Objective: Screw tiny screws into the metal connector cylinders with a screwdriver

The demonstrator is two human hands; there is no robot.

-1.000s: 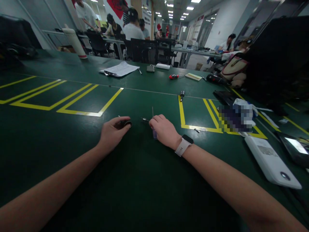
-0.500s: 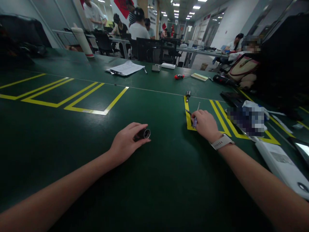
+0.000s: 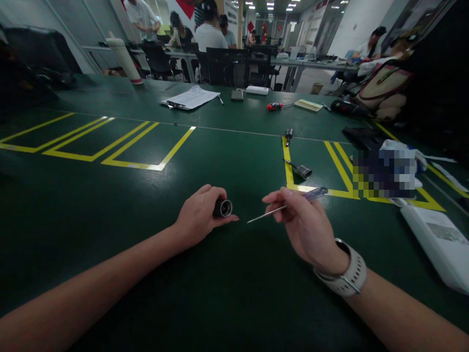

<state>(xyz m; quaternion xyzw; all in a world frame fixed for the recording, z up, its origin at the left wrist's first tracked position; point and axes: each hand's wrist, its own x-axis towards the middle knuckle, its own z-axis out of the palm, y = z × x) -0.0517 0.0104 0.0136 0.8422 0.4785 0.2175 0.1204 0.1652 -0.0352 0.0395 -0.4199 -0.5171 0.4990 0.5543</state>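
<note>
My left hand is closed round a black hollow cylinder, whose open end with a bright metal rim points to the right. Between the fingers and thumb of my right hand is a thin screwdriver with a clear purplish handle. Its tip points left toward the cylinder and stays apart from it. Beyond my right hand, a dark metal piece with a cup-like end and narrow shaft lies by the yellow tape. A smaller metal part sits at that tape's far end.
Clipped papers, a red-and-black screwdriver and a pale notepad lie at the back of the green table. A white power bank is at right, and a tall bottle stands at far left. People sit beyond.
My right hand moved right, set down the cup-ended metal piece by the yellow tape, then came back nearer with the screwdriver turned leftward. My left hand shifted right, turning the cylinder's open end into view.
</note>
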